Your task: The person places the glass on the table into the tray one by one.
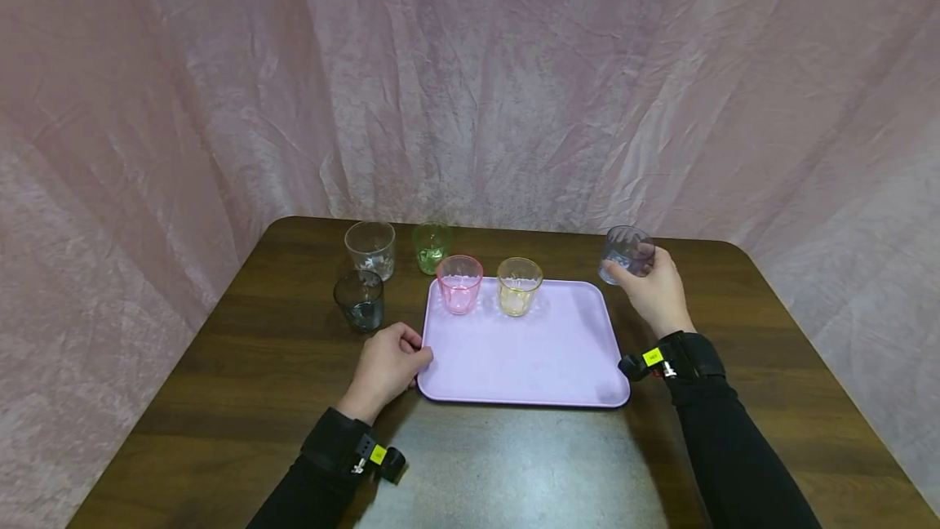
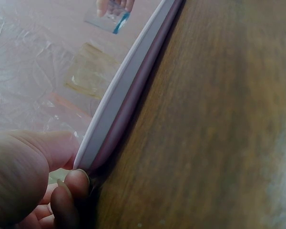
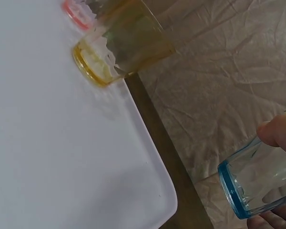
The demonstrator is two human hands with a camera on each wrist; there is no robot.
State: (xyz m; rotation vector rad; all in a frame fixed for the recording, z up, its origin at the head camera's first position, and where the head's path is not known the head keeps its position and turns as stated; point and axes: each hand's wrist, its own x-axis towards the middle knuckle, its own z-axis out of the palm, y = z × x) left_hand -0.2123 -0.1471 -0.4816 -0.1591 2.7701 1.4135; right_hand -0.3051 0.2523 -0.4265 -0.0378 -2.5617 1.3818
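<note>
My left hand point(image 1: 389, 366) pinches the left rim of a pale lilac tray point(image 1: 525, 357), thumb on top and fingers beneath, as the left wrist view shows. Near the tray's back edge stand a pink glass point(image 1: 459, 288) and, to its right, a yellow glass point(image 1: 517, 291). Beyond the tray's back right corner, my right hand point(image 1: 654, 288) grips a blue glass point(image 1: 624, 255), thumb on one side and fingers on the other. In the right wrist view this blue glass point(image 3: 257, 181) appears beside the tray corner with its thick blue base showing.
Left of the tray stand a dark grey glass point(image 1: 360, 304) and a colourless glass point(image 1: 372, 251). A green glass point(image 1: 432, 250) is behind the tray's back left corner. All are on a brown wooden table point(image 1: 242, 382), with a pink curtain point(image 1: 470, 88) hanging behind it.
</note>
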